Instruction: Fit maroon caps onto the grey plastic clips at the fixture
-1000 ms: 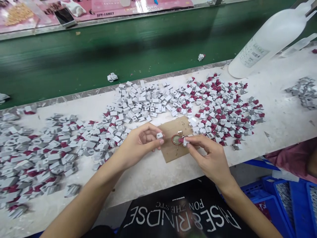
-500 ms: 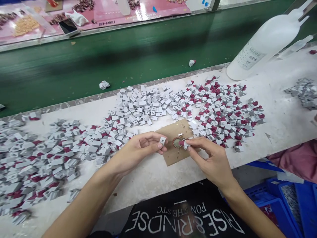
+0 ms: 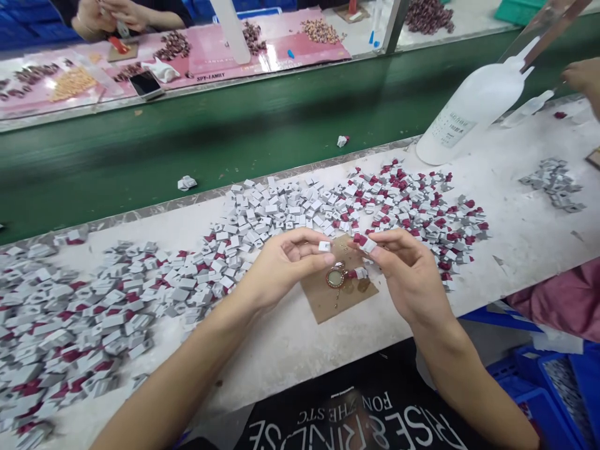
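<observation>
Around the cardboard [image 3: 323,310], left hand [image 3: 276,269] at nine o'clock pinches a white block [image 3: 324,246], right hand [image 3: 416,272] at three a maroon-tipped piece [image 3: 365,243]; loose fingertips could drop either.

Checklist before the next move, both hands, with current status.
1. Left hand has the white block in its fingers: ok.
2. Right hand has the maroon-and-white piece in its fingers: ok.
3. Block's hole lined up with the piece's maroon end: cannot tell, too small.
4. Cardboard bare: not ok, the round dish and a second two-tone piece lie on it.
5. Other person's hand away from both hands: ok, at the far right edge.
</observation>
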`<state>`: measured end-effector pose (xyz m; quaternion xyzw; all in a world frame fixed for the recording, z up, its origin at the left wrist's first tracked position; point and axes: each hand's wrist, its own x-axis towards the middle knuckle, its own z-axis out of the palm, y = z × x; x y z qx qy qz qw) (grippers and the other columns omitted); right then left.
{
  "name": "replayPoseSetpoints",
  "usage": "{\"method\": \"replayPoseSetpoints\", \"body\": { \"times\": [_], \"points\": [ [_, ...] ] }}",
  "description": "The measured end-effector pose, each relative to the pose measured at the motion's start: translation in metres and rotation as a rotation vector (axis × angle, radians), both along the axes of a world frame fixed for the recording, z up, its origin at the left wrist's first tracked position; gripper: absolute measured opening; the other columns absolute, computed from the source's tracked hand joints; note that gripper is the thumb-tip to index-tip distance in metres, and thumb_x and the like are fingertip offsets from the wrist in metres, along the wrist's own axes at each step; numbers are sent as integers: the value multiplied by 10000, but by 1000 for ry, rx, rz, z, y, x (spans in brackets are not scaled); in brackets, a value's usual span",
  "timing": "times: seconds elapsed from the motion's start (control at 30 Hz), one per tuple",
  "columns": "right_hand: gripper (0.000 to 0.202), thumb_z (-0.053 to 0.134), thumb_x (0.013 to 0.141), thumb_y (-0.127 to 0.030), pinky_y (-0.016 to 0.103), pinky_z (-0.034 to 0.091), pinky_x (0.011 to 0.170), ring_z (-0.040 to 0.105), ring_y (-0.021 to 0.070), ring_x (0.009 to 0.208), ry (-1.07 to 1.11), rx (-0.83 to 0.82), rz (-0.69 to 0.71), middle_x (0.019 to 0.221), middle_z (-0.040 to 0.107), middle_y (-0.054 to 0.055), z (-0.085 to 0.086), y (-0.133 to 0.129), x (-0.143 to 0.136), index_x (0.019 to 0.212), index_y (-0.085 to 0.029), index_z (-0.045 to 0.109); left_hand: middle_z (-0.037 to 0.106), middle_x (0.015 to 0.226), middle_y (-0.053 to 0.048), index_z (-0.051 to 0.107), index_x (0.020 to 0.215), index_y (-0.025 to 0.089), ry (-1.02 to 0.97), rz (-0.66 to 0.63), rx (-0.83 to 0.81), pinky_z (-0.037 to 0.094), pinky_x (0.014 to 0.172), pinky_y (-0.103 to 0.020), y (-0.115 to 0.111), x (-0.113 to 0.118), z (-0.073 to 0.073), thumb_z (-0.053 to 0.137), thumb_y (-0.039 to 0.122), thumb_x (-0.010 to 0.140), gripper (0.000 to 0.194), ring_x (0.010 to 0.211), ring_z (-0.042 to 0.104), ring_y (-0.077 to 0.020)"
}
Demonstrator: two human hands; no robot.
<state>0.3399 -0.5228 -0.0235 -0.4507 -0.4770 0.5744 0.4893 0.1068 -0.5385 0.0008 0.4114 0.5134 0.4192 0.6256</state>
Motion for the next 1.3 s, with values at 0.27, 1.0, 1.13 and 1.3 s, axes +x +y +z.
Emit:
{"method": "replayPoseSetpoints", "body": {
  "times": [0.27, 1.0, 1.13, 1.3],
  "points": [
    [146, 953, 910, -370, 386, 710, 856, 817, 219, 943, 171, 20, 20, 1012, 865, 18, 11, 14, -11, 1016, -304, 877, 907, 988, -58, 894, 992, 223, -71, 22, 132, 721, 915, -367, 19, 16, 11, 1064, 309, 760, 300, 927, 869, -230],
    [209, 993, 846, -378, 329, 705, 843, 847, 196, 895, 50, -8, 256, 972, 893, 50, 12, 36, -17, 974, -249, 890, 871, 854, -36, 874, 857, 224, 100, -45, 108, 674, 748, -293, 35, -3, 7, 1098, 270, 636, 318, 788, 815, -195],
    [221, 1000, 837, -395, 339, 703, 835, 837, 202, 896, 55, 27, 180, 948, 879, 41, 14, 44, -27, 963, -258, 882, 893, 934, -39, 871, 998, 225, 25, 10, 131, 694, 832, -298, 36, -6, 12, 1093, 247, 653, 411, 861, 846, -195],
    [253, 1010, 833, -407, 396, 716, 927, 853, 231, 976, 37, 21, 284, 1029, 890, 66, 23, 52, -33, 991, -257, 880, 904, 989, -68, 861, 905, 213, 65, 66, 197, 714, 894, -340, 33, -13, 18, 1047, 325, 740, 273, 918, 866, -221]
  ]
}}
